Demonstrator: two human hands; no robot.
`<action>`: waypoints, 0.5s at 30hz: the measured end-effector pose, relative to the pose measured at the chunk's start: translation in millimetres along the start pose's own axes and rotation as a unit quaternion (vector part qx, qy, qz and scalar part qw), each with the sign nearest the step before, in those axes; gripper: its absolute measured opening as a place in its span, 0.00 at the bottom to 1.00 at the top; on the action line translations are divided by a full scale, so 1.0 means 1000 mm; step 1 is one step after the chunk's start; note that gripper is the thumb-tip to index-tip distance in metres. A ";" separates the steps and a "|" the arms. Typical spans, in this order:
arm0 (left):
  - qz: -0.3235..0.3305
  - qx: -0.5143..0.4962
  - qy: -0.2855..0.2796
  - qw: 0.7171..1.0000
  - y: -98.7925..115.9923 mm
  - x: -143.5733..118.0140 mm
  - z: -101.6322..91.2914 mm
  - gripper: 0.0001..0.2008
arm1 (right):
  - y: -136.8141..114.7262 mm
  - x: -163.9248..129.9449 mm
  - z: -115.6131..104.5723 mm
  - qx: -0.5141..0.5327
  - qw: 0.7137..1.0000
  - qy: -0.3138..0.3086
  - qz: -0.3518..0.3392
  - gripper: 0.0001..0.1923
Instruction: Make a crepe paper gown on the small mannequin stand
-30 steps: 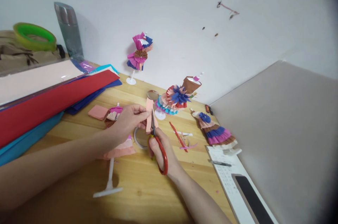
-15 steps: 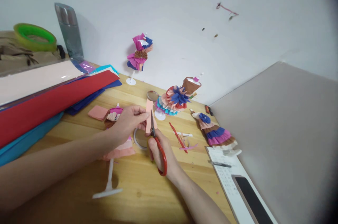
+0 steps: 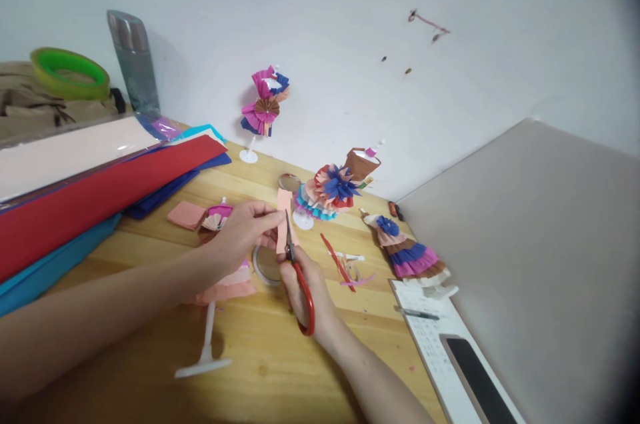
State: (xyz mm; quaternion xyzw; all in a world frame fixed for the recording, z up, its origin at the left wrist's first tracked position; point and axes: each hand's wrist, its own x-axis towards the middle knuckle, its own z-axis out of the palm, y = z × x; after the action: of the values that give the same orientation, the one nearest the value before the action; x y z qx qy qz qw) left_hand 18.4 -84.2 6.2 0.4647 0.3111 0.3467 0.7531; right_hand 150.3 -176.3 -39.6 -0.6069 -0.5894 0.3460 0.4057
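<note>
A narrow strip of pink paper (image 3: 283, 219) stands upright above the middle of the worktop (image 3: 260, 337), pinched at its left edge between thumb and fingers of the left hand (image 3: 240, 232). The blades of the red-handled scissors (image 3: 299, 281) bite into the strip's lower right edge; the right hand (image 3: 305, 287) is clamped around the handle loops, just below the strip. A roll of clear tape (image 3: 265, 264) lies on the wood directly under both hands.

Four paper dresses are in view: one on a white stand beneath the left wrist (image 3: 220, 277), one on a stand at the far edge by the wall (image 3: 263, 107), one with a blue flower behind the strip (image 3: 333, 187), and one lying flat toward the right edge (image 3: 407, 254). A few paper scraps (image 3: 343, 264) lie between the hands and that last dress. One square pink piece (image 3: 186, 215) sits left of the hands.

The left edge is covered by stacked coloured sheets (image 3: 90, 191). At the near right corner lie a white pad (image 3: 435, 344) with one pen and one phone (image 3: 475, 377). Bare wood stays open along the near edge.
</note>
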 end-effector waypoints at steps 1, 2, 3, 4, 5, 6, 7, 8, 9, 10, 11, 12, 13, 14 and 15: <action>-0.003 -0.001 0.007 1.000 0.002 0.000 -0.001 0.17 | -0.001 0.000 -0.001 -0.005 1.000 0.004 0.000 0.09; -0.004 -0.001 0.017 1.000 0.003 0.001 -0.002 0.17 | -0.002 -0.001 -0.001 -0.009 1.000 0.007 -0.001 0.08; -0.003 0.000 0.027 1.000 0.005 0.001 -0.003 0.17 | -0.003 -0.001 -0.002 -0.014 1.000 0.005 -0.006 0.09; -0.001 0.003 0.036 0.999 0.007 0.001 -0.005 0.16 | -0.004 -0.001 -0.002 -0.019 1.000 0.003 -0.012 0.09; 0.002 0.007 0.040 0.999 0.008 0.001 -0.006 0.15 | -0.005 -0.001 -0.003 -0.026 0.999 0.001 -0.019 0.09; 0.005 0.013 0.042 0.999 0.010 0.002 -0.006 0.13 | -0.006 -0.001 -0.003 -0.033 0.999 -0.002 -0.026 0.10; 0.007 0.018 0.041 0.999 0.011 0.002 -0.007 0.11 | -0.008 -0.001 -0.003 -0.040 0.999 -0.004 -0.033 0.10; 0.010 0.022 0.038 0.999 0.011 0.002 -0.007 0.10 | -0.009 -0.001 -0.003 -0.045 0.998 -0.005 -0.041 0.10; 0.012 0.024 0.037 0.999 0.011 0.002 -0.008 0.09 | -0.009 -0.001 -0.003 -0.048 0.998 -0.006 -0.046 0.10; 0.015 0.024 0.036 0.999 0.010 0.002 -0.008 0.08 | -0.010 -0.001 -0.003 -0.049 0.998 -0.007 -0.050 0.09; 0.017 0.022 0.035 0.999 0.009 0.002 -0.008 0.08 | -0.010 -0.002 -0.003 -0.048 0.998 -0.009 -0.050 0.08; 0.018 0.019 0.036 0.999 0.008 0.002 -0.007 0.08 | -0.009 -0.002 -0.003 -0.047 0.998 -0.010 -0.050 0.08; 0.019 0.016 0.033 0.999 0.007 0.002 -0.007 0.08 | -0.009 -0.003 -0.003 -0.045 0.998 -0.011 -0.049 0.08; 0.019 0.012 0.027 0.999 0.006 0.002 -0.007 0.08 | -0.008 -0.003 -0.003 -0.044 0.998 -0.012 -0.048 0.08; 0.019 0.009 0.019 1.000 0.005 0.002 -0.007 0.08 | -0.006 -0.003 -0.003 -0.042 0.998 -0.014 -0.049 0.08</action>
State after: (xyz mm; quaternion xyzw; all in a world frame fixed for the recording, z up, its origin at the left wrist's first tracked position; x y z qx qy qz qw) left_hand 13.2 -77.2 8.2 0.4710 0.3194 0.3667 0.7360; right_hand 150.0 -180.0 -32.8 -0.5888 -0.6385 0.3087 0.3878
